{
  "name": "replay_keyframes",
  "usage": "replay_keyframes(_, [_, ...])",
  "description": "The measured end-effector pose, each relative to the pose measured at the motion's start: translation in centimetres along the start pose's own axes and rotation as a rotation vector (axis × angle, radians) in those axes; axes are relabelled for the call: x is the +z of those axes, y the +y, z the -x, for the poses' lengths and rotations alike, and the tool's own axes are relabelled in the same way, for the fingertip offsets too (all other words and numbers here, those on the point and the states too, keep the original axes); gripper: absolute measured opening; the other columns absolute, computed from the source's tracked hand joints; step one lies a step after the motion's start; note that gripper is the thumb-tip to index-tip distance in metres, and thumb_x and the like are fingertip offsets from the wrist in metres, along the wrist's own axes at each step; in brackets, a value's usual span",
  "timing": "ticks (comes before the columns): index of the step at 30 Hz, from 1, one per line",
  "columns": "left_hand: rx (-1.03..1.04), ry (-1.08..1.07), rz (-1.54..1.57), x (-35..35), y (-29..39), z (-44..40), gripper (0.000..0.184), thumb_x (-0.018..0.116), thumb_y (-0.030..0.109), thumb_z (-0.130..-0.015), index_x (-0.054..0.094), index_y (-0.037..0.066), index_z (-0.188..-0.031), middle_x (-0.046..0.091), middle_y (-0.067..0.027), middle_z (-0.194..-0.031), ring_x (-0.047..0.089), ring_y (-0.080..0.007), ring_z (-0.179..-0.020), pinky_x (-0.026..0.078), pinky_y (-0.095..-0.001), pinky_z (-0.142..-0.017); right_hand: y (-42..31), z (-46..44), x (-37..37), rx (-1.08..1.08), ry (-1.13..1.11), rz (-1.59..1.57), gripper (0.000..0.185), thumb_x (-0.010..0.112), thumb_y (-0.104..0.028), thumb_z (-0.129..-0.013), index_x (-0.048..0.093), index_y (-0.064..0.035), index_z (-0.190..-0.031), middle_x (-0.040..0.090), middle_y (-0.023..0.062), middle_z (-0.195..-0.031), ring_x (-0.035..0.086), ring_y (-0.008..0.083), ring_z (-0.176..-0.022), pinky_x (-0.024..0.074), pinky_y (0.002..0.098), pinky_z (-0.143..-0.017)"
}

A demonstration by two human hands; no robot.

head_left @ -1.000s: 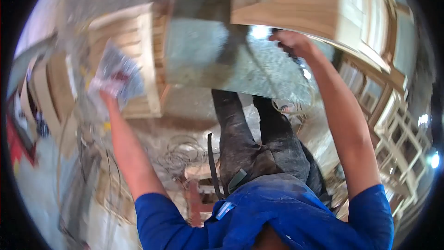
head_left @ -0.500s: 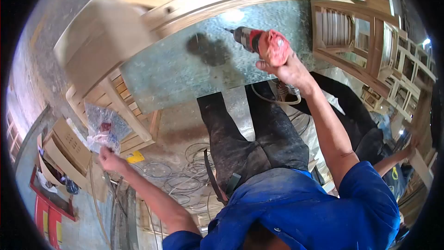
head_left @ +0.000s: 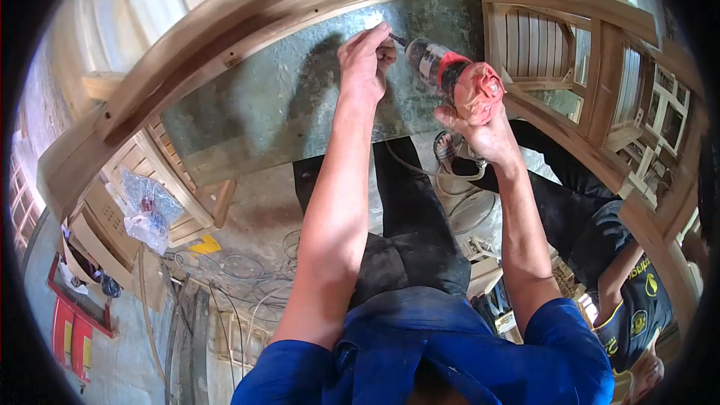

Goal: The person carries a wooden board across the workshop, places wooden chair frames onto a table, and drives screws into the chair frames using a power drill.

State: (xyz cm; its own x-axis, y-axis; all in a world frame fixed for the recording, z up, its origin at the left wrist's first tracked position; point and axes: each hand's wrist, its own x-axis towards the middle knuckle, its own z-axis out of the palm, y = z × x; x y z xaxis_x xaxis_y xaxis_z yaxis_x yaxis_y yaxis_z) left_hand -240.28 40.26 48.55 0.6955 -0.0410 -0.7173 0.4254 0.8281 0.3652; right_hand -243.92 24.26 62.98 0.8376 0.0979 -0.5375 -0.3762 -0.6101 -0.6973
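My right hand (head_left: pixel 484 131) grips a power drill (head_left: pixel 450 75) by its handle. Red wrapping covers the drill's rear end, and its thin bit points up and to the left. My left hand (head_left: pixel 365 60) has its fingers pinched together at the tip of the bit. Whatever is between those fingers is too small to make out. Both hands are above a grey worktop (head_left: pixel 262 112), just short of a curved wooden rail (head_left: pixel 225 22) with small holes along it.
A slatted wooden frame (head_left: pixel 600 82) stands on the right, near another person in a dark shirt (head_left: pixel 637 300). A plastic bag (head_left: pixel 150 210) lies on slatted wood at left, by a cardboard box (head_left: pixel 105 217). Hoses (head_left: pixel 255 277) coil over the floor.
My left hand has moved from beside the plastic bag up to the drill bit's tip. The drill has shifted slightly right and down. The curved rail sits differently in view.
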Motion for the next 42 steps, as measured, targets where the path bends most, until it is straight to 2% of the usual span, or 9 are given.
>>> replay_keyframes(5, [-0.142,0.006,0.101,2.6,-2.7,-2.4,0.012,0.063,0.014,-0.088,0.062,0.002,-0.084,0.063,-0.0057,-0.071,0.059,-0.0145,-0.061,0.051,-0.0283,-0.061,3.1,-1.0,-1.6,0.064,-0.024,-0.109,0.051,0.079,-0.018,-0.071,0.054,-0.0024,-0.113,0.061,0.0087,-0.108,0.056,0.019,-0.099,0.0441,0.0323,-0.091])
replay_keyframes(9, [-0.267,0.028,0.426,4.7,-5.4,-4.3,0.016,0.058,0.018,-0.09,0.062,0.003,-0.087,0.059,-0.0046,-0.072,0.056,-0.0164,-0.064,0.05,-0.0327,-0.059,3.1,-2.5,-1.6,0.284,0.081,-0.332,0.034,0.075,-0.007,-0.074,0.06,-0.0057,-0.105,0.062,0.0003,-0.092,0.056,0.0088,-0.078,0.0435,0.0239,-0.057])
replay_keyframes(13, [-0.27,-0.066,0.442,5.7,-6.1,-7.8,0.02,0.051,0.018,-0.094,0.062,0.002,-0.091,0.064,-0.0087,-0.083,0.062,-0.0207,-0.077,0.052,-0.0361,-0.075,4.1,-6.1,-0.7,0.029,0.217,-0.23,0.026,0.072,-0.006,-0.074,0.061,-0.0057,-0.097,0.06,-0.0009,-0.082,0.054,0.0089,-0.067,0.0425,0.0244,-0.051])
replay_keyframes(18, [-0.236,-0.106,0.372,5.3,-6.9,-13.3,0.016,0.051,0.016,-0.093,0.062,0.005,-0.088,0.064,-0.0056,-0.083,0.062,-0.0196,-0.071,0.053,-0.0353,-0.062,4.3,-10.6,-0.5,-0.044,0.203,-0.183,0.022,0.074,-0.012,-0.074,0.061,-0.006,-0.09,0.059,-0.0008,-0.075,0.054,0.0089,-0.064,0.0422,0.0251,-0.049])
replay_keyframes(20, [-0.177,-0.249,0.203,4.6,-7.1,-14.6,0.03,0.034,0.015,-0.099,0.057,-0.003,-0.106,0.064,-0.0112,-0.096,0.064,-0.0227,-0.087,0.054,-0.0376,-0.08,4.1,-11.6,-0.7,0.037,0.16,-0.191,0.022,0.074,-0.012,-0.074,0.061,-0.0056,-0.09,0.059,-0.0003,-0.075,0.054,0.0097,-0.063,0.0421,0.0255,-0.05])
replay_keyframes(24, [-0.212,-0.12,0.256,5.1,-7.0,-15.9,0.031,0.032,0.014,-0.099,0.056,-0.004,-0.108,0.063,-0.0157,-0.102,0.064,-0.0246,-0.092,0.054,-0.0424,-0.085,2.6,-12.3,-1.1,0.201,0.089,-0.171,0.022,0.073,-0.014,-0.075,0.061,-0.0051,-0.091,0.06,0.001,-0.077,0.054,0.0108,-0.065,0.0421,0.0268,-0.053])
replay_keyframes(30, [-0.136,-0.132,0.31,7.3,-4.2,-12.1,0.022,0.063,0.024,-0.087,0.06,0.009,-0.103,0.065,-0.0064,-0.095,0.064,-0.0213,-0.08,0.053,-0.0334,-0.066,1.1,-12.5,-1.0,0.244,0.084,-0.119,0.026,0.074,-0.017,-0.075,0.06,-0.0046,-0.093,0.059,0.0015,-0.079,0.054,0.0114,-0.067,0.041,0.027,-0.053])
replay_keyframes(36, [-0.205,0.114,0.188,5.6,-4.1,-12.2,0.011,0.061,0.019,-0.086,0.062,0.011,-0.094,0.065,-0.0037,-0.084,0.061,-0.0169,-0.071,0.051,-0.034,-0.056,-0.4,-15.0,-0.4,0.295,0.016,-0.122,0.019,0.072,-0.013,-0.076,0.059,-0.0065,-0.089,0.058,0.0016,-0.073,0.055,0.0115,-0.061,0.0414,0.0258,-0.047])
replay_keyframes(42, [-0.139,0.312,-0.107,-2.9,-5.1,-4.5,0.012,0.064,0.015,-0.081,0.058,0.009,-0.071,0.054,-0.0007,-0.062,0.048,-0.0118,-0.045,0.034,-0.0255,-0.04,0.6,-16.8,-0.9,0.378,-0.018,-0.195,0.018,0.073,-0.013,-0.077,0.06,-0.0062,-0.088,0.059,0.0036,-0.073,0.058,0.0129,-0.059,0.0427,0.0254,-0.045])
